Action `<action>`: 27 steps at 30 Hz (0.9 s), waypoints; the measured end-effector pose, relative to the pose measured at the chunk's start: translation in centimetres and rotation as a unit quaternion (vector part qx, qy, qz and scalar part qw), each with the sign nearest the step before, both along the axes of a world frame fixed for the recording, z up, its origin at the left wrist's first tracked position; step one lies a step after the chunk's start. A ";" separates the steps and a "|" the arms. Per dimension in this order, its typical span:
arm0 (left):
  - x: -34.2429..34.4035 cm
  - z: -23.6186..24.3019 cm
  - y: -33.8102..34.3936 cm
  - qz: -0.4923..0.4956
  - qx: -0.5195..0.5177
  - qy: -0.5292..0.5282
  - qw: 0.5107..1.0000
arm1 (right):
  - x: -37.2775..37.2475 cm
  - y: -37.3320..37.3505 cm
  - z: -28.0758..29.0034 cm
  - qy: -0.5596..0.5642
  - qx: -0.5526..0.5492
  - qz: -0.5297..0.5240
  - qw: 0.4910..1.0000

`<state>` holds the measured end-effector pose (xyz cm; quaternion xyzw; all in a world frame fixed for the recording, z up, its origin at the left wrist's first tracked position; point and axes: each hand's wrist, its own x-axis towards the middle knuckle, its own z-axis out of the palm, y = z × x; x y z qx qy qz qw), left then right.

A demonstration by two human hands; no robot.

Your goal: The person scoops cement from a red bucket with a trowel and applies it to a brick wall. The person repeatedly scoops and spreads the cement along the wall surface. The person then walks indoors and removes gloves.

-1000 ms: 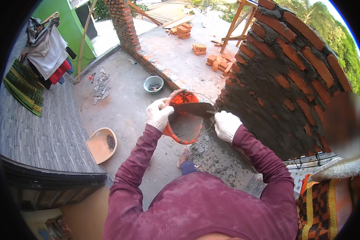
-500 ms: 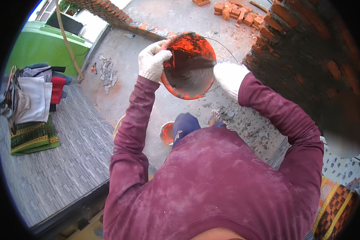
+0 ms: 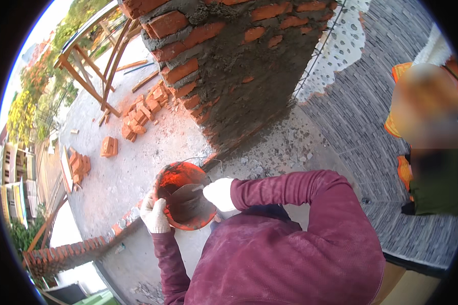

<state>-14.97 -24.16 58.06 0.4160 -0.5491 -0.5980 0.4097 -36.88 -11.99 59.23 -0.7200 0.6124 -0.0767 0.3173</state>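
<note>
An orange bucket (image 3: 179, 176) with wet grey mortar inside tilts toward me in front of my body. My left hand (image 3: 155, 215), in a white knitted glove, is closed on the bucket's left rim with the thumb over the edge. In the white-gloved right hand (image 3: 220, 194) is a trowel (image 3: 184, 195), its blade lying in the bucket's mouth and smeared with mortar. That hand wraps round the handle, which is mostly hidden. The thin wire handle of the bucket arcs up behind its rim.
Ahead rises a brick wall (image 3: 249, 76) partly coated in grey mortar. Broken bricks (image 3: 137, 119) lie on the concrete to the left, near a wooden trestle (image 3: 94, 76). A low brick wall (image 3: 81, 250) runs at lower left. Another person (image 3: 432, 127) is at the right on grey tiles.
My view has swung right, bringing the mortared wall ahead of me. Both hands and the bucket now appear lower and further left. The trowel blade now shows clearly within the bucket.
</note>
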 end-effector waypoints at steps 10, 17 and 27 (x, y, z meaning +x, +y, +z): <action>-0.1 -12.0 -4.7 -0.275 -0.141 -0.121 0.943 | 13.0 12.3 -10.6 -0.023 0.038 -0.431 0.901; 3.8 -21.3 -6.8 -0.381 0.132 -0.239 0.884 | 30.3 22.6 -20.5 -0.165 -0.012 -0.732 0.661; 1.1 -44.2 3.9 -0.581 0.177 -0.291 0.739 | 45.3 36.8 -43.7 -0.232 0.257 -0.820 0.456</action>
